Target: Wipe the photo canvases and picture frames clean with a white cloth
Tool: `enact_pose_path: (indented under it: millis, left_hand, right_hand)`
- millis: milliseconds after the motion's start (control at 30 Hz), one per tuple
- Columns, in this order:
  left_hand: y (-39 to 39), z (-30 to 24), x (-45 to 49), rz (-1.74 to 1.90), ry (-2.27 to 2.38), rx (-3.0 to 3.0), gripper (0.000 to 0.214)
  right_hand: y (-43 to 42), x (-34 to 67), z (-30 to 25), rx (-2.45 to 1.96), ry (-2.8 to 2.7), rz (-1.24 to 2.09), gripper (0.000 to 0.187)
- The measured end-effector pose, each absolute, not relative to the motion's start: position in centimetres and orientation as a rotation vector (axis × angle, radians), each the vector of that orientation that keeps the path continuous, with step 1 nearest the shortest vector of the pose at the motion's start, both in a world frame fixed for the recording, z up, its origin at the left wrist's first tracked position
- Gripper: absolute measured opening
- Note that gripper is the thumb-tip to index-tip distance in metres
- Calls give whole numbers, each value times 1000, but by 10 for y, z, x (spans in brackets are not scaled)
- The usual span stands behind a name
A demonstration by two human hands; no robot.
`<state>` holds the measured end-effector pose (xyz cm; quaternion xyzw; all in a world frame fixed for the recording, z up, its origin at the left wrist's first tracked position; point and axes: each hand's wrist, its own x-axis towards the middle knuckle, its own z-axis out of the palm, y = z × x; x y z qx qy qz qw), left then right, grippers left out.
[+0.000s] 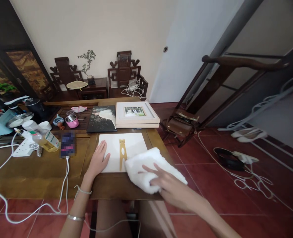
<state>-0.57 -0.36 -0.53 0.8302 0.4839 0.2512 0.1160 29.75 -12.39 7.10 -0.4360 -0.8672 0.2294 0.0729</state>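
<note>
A white square panel (136, 140) with a tan cat figure (122, 145) on it lies flat at the table's near right corner. My left hand (99, 158) rests flat on the panel's left edge, fingers stretched out and holding nothing. In my right hand (165, 181) is a fluffy white towel (146, 162), gripped from above. The towel covers the panel's lower right corner and reaches past the table's right edge. The fingertips of the right hand are partly sunk in its folds.
Behind the panel lie a dark painting (100, 120) and stacked pale picture frames (151, 114). To the left are a phone (67, 143) on a white cable, a bottle (49, 140), a pink cup (72, 121) and a power strip (24, 147). A wooden stand (211, 79) is at right.
</note>
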Motion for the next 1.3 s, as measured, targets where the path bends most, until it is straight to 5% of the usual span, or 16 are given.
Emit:
enact_pose_path:
  millis: [333, 633, 800, 1033, 1300]
  left_hand:
    - [-3, -5, -6, 710, 1451, 2384, 55]
    - [-1, -11, -5, 734, 1464, 2379, 50]
    - [0, -12, -4, 748, 1451, 2356, 49]
    - [-2, -3, -2, 933, 1403, 2044, 50]
    - [-4, 5, -8, 1204, 1403, 1629, 57]
  right_hand:
    - [-8, 228, 54, -1789, -2294, 303, 53]
    - [-121, 231, 46, -1162, -2664, 399, 46]
    - [-78, 259, 50, -1170, -2590, 525, 52]
    - [0, 193, 53, -1517, -2487, 290, 52]
    - [-68, 175, 64, -828, -2835, 422, 46]
